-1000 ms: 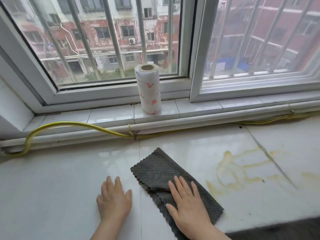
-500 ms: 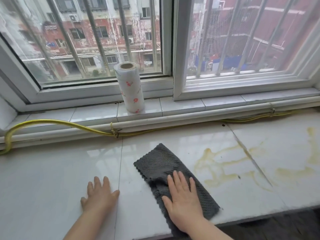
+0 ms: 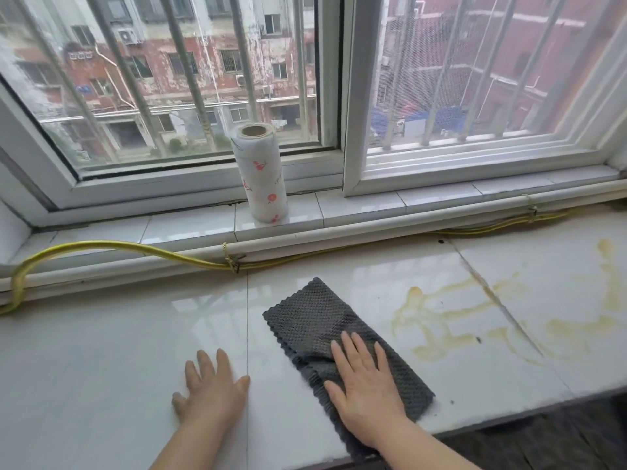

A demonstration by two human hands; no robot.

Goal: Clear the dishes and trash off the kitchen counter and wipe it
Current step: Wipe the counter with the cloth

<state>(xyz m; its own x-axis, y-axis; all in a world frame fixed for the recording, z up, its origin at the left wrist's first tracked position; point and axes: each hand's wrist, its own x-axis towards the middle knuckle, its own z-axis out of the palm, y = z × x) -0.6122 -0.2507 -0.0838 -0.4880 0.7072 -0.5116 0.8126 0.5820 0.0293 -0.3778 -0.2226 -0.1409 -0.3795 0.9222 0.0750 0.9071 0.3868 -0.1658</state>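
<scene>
A dark grey textured cloth (image 3: 315, 317) lies folded flat on the white tiled counter (image 3: 101, 351). My right hand (image 3: 364, 385) presses on the cloth's near end with straight fingers. My left hand (image 3: 212, 388) rests flat on the bare counter to the left of the cloth, fingers spread. Yellow-brown streaks of a spill (image 3: 441, 320) mark the counter to the right of the cloth and run on toward the right edge.
A paper towel roll (image 3: 259, 174) with red flower print stands upright on the tiled window sill. A yellow hose (image 3: 101, 247) runs along a white pipe at the counter's back. The counter's front edge (image 3: 509, 407) drops to a dark floor at right.
The view has shifted right, showing more of the stained counter. My right hand stays flat on the cloth and my left hand flat on the counter.
</scene>
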